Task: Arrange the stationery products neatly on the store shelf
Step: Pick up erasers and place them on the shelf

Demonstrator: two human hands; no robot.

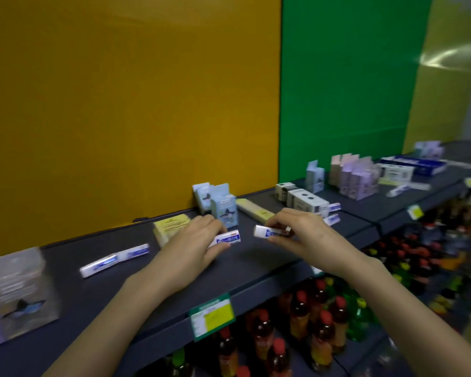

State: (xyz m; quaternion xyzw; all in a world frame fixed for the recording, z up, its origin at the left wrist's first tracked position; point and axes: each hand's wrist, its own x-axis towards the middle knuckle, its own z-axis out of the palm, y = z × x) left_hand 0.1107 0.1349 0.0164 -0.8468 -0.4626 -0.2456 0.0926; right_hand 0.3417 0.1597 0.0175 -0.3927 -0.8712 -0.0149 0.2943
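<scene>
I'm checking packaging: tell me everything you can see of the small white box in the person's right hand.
The small white oblong card box has a blue round mark near its left end; its print is blurred. It lies about level over the dark shelf, pinched by fingers and thumb of the right hand.

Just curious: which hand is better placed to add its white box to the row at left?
Probably left. The left hand, gripping a white box, is nearer the row; the right hand is farther off.
</scene>
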